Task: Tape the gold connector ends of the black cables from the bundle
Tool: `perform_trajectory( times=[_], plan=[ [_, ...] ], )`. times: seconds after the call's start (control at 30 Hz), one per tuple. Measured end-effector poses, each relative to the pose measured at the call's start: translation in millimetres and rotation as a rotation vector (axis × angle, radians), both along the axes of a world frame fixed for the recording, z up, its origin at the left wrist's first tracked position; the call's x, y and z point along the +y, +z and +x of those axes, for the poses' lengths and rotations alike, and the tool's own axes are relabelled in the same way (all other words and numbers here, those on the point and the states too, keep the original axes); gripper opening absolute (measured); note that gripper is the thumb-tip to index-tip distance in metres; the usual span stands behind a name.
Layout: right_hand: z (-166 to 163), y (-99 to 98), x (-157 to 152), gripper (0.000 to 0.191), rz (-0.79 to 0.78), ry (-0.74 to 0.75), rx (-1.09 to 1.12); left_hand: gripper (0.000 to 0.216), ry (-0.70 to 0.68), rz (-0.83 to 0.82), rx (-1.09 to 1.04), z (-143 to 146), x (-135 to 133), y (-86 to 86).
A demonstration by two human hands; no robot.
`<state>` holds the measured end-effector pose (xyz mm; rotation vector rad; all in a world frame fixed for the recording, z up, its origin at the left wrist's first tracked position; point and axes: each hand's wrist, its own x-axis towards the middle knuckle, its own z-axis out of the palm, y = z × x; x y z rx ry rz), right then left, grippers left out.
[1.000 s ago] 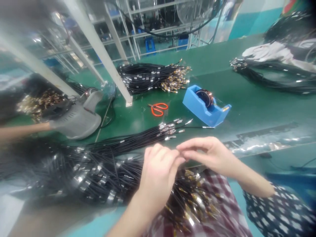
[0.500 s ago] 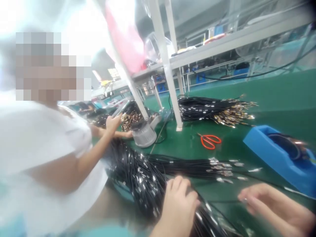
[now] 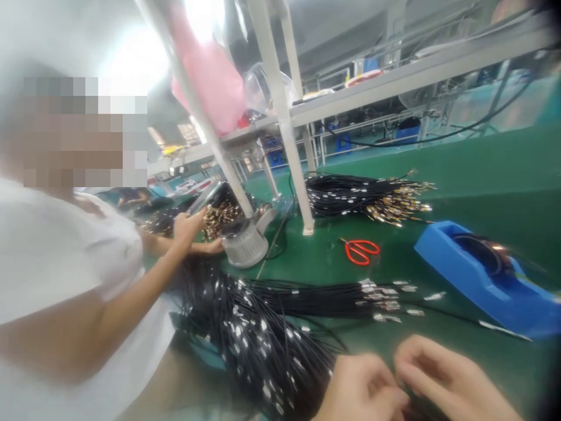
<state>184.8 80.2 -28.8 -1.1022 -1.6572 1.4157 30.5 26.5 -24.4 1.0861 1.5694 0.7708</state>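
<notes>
My left hand is closed at the lower middle, beside a large bundle of black cables with white tags. Just right of it, my right hand has its fingers pinched together, its fingertips close to the left hand's. A black cable ran to the right fingertips half a second ago; at this moment the fingers hide most of what they grip. What the left fingers hold cannot be made out. Behind the hands lies a straight bundle of black cables with pale ends.
Red-handled scissors lie on the green table. A blue tape dispenser stands at right. Farther back are a grey round device, another cable bundle and shelf posts. A co-worker in white is at left.
My left hand has moved right, off the cable bundle, and my right hand has come left, so the two now meet. The view has shifted slightly.
</notes>
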Motion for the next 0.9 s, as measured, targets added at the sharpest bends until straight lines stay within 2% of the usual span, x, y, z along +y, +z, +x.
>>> perform_trajectory(
  times=[0.03,0.07,0.2,0.27,0.37,0.43,0.53,0.63,0.77,0.9],
  plan=[
    [-0.1,2.6,-0.8,0.024,0.003,0.057,-0.046,0.015,0.0,0.022,-0.06,0.4,-0.5,-0.4],
    [1.4,5.8,-0.8,0.021,0.023,0.053,-0.068,0.015,-0.007,0.067,-0.114,0.6,-0.8,0.2],
    [30.4,18.9,13.6,0.022,0.076,-0.074,-0.135,0.021,0.055,0.202,-0.205,-5.1,1.6,7.5],
    [61.0,25.6,29.4,0.025,0.153,-0.21,-0.199,0.025,0.066,0.193,-0.228,-10.2,4.8,10.1],
    [114.2,37.9,58.9,0.029,0.378,-0.534,-0.44,0.028,0.025,0.162,-0.192,-14.3,7.3,11.7],
    [141.9,45.9,79.4,0.027,0.416,-0.618,-0.539,0.03,-0.009,0.164,-0.162,-14.1,7.0,12.0],
    [160.5,54.1,104.7,0.021,0.427,-0.596,-0.66,0.029,0.001,0.178,-0.143,-11.8,5.4,12.7],
    [160.6,57.1,119.3,0.02,0.385,-0.516,-0.724,0.026,0.013,0.164,-0.156,-10.4,4.0,13.8],
    [157.6,58.6,126.8,0.022,0.275,-0.409,-0.69,0.025,0.013,0.152,-0.175,-10.5,3.8,15.3],
    [159.6,61.6,126.2,0.023,0.172,-0.395,-0.609,0.024,0.002,0.149,-0.178,-11.0,5.3,15.3]
  ],
)
